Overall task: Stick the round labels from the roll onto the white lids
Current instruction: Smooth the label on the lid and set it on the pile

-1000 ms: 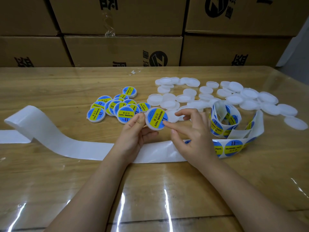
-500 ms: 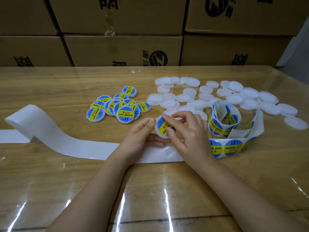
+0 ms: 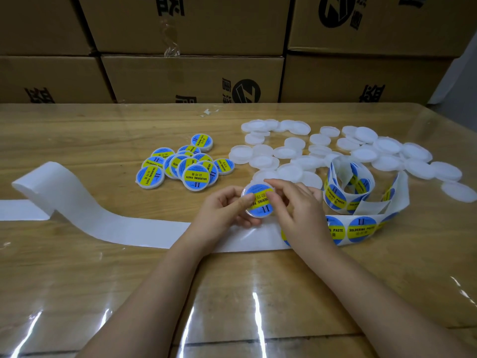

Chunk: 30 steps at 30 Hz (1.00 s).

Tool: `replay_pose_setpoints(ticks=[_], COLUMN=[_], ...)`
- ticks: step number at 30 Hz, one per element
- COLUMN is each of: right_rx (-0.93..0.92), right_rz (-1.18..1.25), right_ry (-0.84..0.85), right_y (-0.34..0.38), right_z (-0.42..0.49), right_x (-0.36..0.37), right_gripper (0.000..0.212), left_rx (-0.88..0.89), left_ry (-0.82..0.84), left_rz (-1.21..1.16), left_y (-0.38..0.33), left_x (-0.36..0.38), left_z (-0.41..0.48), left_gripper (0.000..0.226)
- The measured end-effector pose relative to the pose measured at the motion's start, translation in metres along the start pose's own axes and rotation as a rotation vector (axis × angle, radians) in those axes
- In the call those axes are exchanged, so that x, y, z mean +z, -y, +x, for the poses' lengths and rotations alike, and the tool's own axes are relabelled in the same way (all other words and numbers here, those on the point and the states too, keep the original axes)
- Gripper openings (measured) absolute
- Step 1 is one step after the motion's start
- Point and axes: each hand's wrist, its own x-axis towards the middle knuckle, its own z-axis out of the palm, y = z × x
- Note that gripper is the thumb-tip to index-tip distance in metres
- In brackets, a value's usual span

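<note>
Your left hand (image 3: 227,210) grips the lid (image 3: 259,215) by its left rim, thumb on top and fingers curled beneath. Your right hand (image 3: 296,208) pinches the right side, thumb pressing the round label (image 3: 258,189) and forefinger hooked over the far rim.

The lid sits between both hands, just beyond the bare backing strip (image 3: 116,223). The label's yellow band runs left to right, tipping slightly toward the far right.

The label looks seated. The labelled pile (image 3: 192,177) lies far-left of the lid, nearer your left hand, so release that way. The label roll (image 3: 335,197) and blank lids (image 3: 291,151) lie to the right, nearer your right hand.
</note>
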Motion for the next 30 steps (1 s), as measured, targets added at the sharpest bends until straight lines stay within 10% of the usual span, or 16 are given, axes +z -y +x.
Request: replay_pose_setpoints(ticks=[22, 30], right_rx=[-0.043, -0.087], right_rz=[-0.492, -0.398], right_ry=[0.446, 0.419], right_y=[-0.043, -0.039], right_z=[0.007, 0.007], right_x=[0.003, 0.003], right_gripper=[0.039, 0.021], left_rx=[0.085, 0.187], left_ry=[-0.694, -0.407], left_rz=[0.715, 1.427], left_y=[0.008, 0.011], left_x=[-0.022, -0.013], left_z=[0.007, 0.000], left_gripper=[0.046, 0.024])
